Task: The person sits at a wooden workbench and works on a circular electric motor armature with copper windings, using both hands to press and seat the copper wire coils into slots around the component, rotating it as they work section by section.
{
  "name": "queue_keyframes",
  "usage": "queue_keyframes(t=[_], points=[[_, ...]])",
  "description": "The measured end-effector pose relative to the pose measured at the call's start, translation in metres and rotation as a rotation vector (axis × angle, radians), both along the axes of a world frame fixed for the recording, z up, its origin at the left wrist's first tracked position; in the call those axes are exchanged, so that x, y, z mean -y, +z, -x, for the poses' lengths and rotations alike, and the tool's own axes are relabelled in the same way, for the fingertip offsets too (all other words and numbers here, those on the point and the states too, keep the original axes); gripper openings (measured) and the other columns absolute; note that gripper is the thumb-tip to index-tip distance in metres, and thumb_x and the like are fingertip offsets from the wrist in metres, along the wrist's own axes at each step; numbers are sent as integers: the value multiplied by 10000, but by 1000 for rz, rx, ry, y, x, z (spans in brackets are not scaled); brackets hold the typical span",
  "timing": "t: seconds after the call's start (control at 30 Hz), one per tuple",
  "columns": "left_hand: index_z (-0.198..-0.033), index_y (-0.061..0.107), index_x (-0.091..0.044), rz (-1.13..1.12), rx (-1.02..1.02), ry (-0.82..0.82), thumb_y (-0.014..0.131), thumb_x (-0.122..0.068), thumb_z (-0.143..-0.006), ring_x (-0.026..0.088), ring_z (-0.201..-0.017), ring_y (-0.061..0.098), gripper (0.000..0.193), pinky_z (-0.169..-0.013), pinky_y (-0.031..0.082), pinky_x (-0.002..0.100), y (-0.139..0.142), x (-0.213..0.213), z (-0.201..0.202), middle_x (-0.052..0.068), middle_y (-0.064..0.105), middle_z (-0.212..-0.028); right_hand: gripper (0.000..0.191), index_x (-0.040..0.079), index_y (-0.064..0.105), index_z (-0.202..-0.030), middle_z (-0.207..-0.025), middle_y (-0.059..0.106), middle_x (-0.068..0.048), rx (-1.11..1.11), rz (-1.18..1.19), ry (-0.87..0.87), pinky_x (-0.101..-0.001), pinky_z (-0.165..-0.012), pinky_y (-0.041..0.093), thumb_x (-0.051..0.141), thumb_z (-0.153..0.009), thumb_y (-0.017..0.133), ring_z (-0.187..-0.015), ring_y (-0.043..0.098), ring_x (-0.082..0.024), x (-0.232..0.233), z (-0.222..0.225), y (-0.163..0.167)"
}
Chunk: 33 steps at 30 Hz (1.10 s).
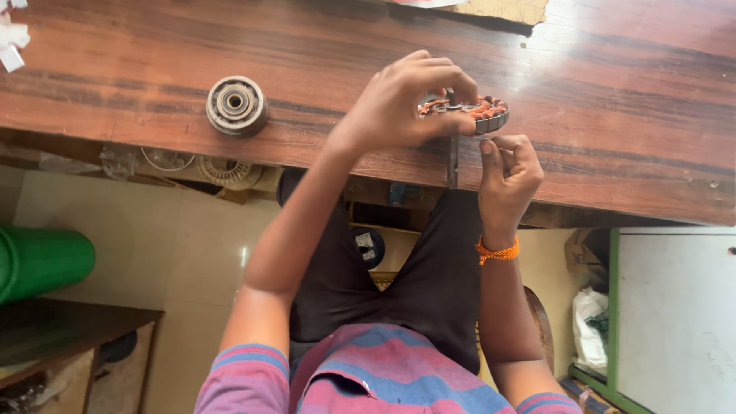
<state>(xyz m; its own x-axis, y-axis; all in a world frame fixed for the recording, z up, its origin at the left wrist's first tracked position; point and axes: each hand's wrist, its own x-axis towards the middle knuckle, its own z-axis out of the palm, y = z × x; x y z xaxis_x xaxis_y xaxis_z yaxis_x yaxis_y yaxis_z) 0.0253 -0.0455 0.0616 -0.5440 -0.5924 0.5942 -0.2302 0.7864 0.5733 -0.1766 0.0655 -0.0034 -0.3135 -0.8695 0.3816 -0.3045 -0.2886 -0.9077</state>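
A round stator [474, 112] with copper windings is held at the near edge of the table [613, 92], at about 1 o'clock from the middle of the view. The left hand [402, 103] is curled over it, its grip closed on the rim from the 9 o'clock side, thumb underneath. The right hand [507, 172] sits just below, at 5 o'clock of the stator, its fingers folded in; something thin seems pinched there, but this cannot be told for certain. A dark shaft [453, 161] hangs down from the stator's middle past the table edge.

The stator is judged stiff and fairly heavy for its size, being a steel core. The windings are judged fragile, their wire easily nicked, so hold is best taken at the metal rim. A second round metal part [236, 105] lies well apart at 9 o'clock.
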Motion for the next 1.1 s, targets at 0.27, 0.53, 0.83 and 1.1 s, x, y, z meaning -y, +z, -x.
queue_keyframes(t=[0.27, 0.53, 0.83, 1.1], points=[[-1210, 694, -221, 132, -134, 381, 855, -391, -857, 160, -994, 625, 424, -886, 540, 365, -40, -44, 47, -67, 709, -1109, 65, -32, 703, -1043, -793, 601, 13, -185, -18, 71, -203, -627, 364, 27, -1064, 720, -720, 465, -8, 5, 26, 10], [-1145, 776, -254, 88, -160, 208, 923, -372, -759, 128, -883, 600, 430, -798, 560, 290, -53, -18, 27, -93, 767, -1070, 47, -8, 732, -1055, -840, 676, -9, -254, 20, 180, -199, -578, 339, 38, -1050, 745, -685, 503, -10, 11, 57, 46], [-1180, 754, -288, 33, -159, 236, 910, -383, -758, 133, -935, 629, 460, -861, 570, 304, -49, -24, 22, -100, 755, -1096, 47, -1, 753, -1092, -919, 720, -41, -246, 64, 233, -195, -580, 376, 44, -1092, 739, -715, 562, -32, 35, 26, 67], [-1170, 764, -308, 1, -171, 276, 895, -400, -755, 127, -917, 607, 444, -871, 549, 301, -47, -31, 24, -116, 760, -1089, 85, 8, 729, -1063, -864, 738, -52, -483, 128, 286, -216, -616, 471, 79, -1108, 740, -743, 665, -46, 57, 16, 80]])
